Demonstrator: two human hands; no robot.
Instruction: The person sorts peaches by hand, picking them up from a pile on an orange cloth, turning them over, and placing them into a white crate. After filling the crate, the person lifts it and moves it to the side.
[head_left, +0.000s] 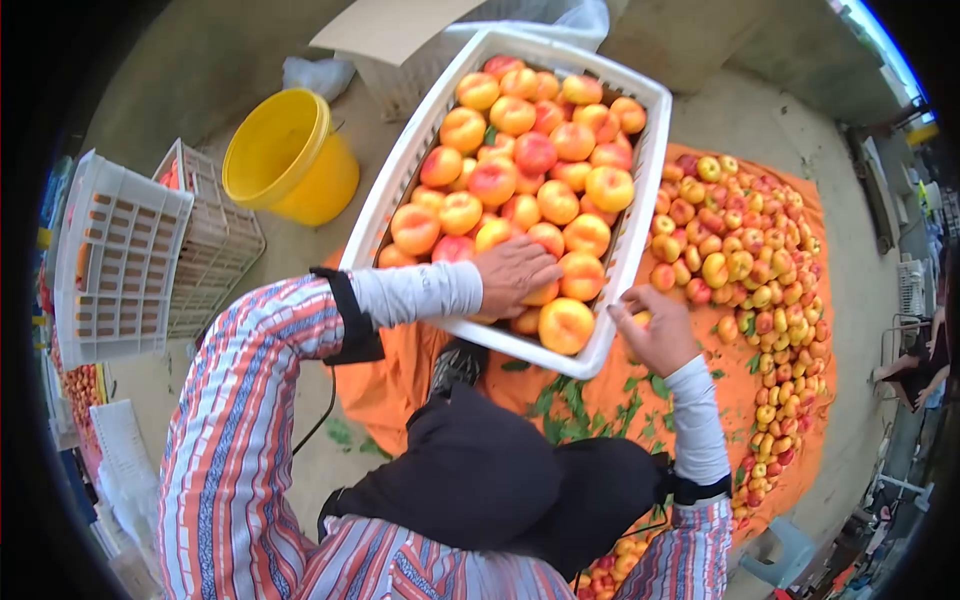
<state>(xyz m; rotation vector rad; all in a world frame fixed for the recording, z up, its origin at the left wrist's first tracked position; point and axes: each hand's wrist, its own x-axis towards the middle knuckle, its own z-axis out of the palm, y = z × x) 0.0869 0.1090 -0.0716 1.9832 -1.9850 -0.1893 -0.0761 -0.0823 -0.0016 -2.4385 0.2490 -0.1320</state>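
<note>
A white plastic crate full of orange and red peach-like fruit stands in front of me, tilted in the view. My left hand lies palm down on the fruit near the crate's front end, fingers pointing right; what is under the palm is hidden. Just outside the crate's lower right corner is my right hand, its thumb and fingers curled round a small yellow-orange fruit that shows only in part.
Loose fruit lies heaped on an orange cloth to the right, with green leaves nearer me. A yellow bucket and stacked crates stand left. Cardboard rests behind; a stool is at lower right.
</note>
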